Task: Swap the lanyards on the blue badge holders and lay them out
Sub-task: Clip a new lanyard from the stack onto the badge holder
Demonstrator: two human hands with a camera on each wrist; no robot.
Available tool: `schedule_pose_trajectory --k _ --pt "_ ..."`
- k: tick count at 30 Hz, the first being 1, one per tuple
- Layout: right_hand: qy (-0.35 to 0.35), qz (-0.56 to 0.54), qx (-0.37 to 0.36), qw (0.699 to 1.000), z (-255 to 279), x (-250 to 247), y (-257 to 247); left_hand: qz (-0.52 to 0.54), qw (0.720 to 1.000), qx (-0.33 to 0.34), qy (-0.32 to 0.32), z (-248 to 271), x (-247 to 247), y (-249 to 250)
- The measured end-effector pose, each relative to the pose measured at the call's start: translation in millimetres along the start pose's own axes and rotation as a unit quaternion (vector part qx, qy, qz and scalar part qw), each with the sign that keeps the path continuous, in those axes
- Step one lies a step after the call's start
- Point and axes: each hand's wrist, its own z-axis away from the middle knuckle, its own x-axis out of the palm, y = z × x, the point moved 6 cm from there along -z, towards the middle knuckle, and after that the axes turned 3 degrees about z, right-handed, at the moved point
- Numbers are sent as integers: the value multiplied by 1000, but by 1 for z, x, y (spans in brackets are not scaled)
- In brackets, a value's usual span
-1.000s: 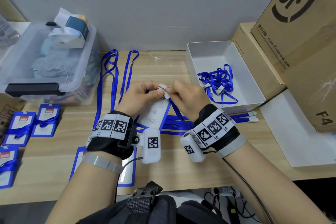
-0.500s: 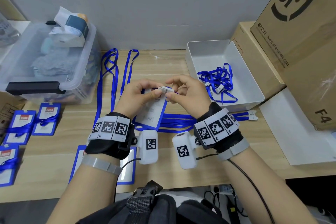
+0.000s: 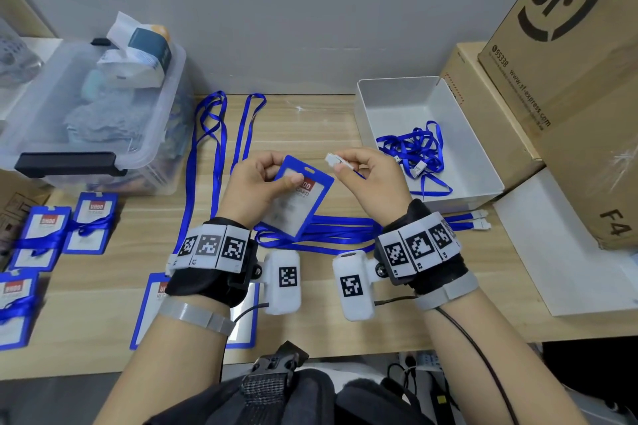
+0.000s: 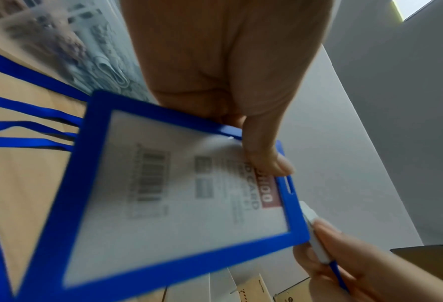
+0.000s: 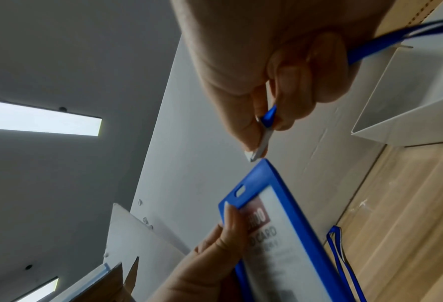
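My left hand pinches a blue badge holder near its top edge, thumb on the front, and holds it above the table. Its slot is bare. The same badge holder fills the left wrist view, with the thumb on the card. My right hand pinches the white clip of a blue lanyard, a short way right of the holder's top. In the right wrist view the clip sits just above the badge holder's corner, apart from its slot.
A white tray at the right holds tangled blue lanyards. More lanyards lie stretched on the wooden table. Finished badge holders lie at the left, one under my left wrist. A clear bin and cardboard boxes flank the table.
The clip has come off the badge holder. My right hand has drawn it away to the right while my left hand keeps the holder, now tilted and lifted.
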Motion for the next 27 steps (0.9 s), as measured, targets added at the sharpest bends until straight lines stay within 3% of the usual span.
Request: schedule_pose_trajectory --k 23,27 --pt "-51 -95 57 992 10 0 -3 -33 999 12 -31 1 6 7" --pt "-32 -91 51 994 9 -2 -3 -47 998 24 -41 2 7 10"
